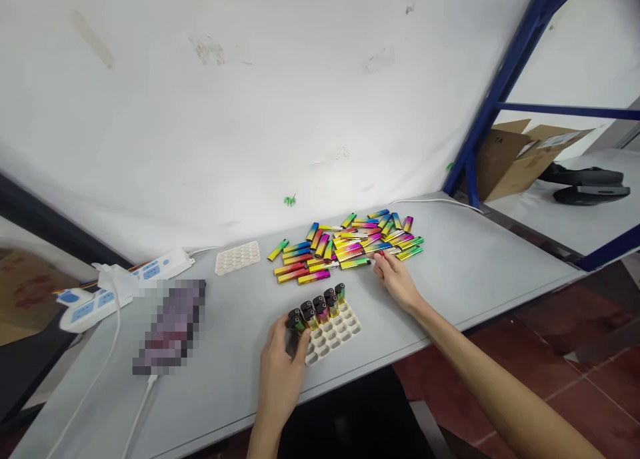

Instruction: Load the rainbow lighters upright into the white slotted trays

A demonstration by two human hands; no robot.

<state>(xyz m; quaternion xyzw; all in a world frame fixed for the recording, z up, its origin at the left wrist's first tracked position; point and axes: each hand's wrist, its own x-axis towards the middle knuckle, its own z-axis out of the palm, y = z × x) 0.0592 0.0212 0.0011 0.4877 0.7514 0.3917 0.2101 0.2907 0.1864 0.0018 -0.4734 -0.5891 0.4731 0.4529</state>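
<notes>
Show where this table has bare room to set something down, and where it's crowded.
Bare table: right side, between the right forearm and blue frame; left-centre, between the blurred item and left hand. Crowded: the lighter pile by the wall, the tray with standing lighters, and around the power strip.

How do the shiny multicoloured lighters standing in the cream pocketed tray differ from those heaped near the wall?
The standing lighters are upright; the heaped lighters lie on their sides. The standing lighters form tidy rows; the heaped lighters are jumbled. Both have shiny, colourful bodies.
</notes>
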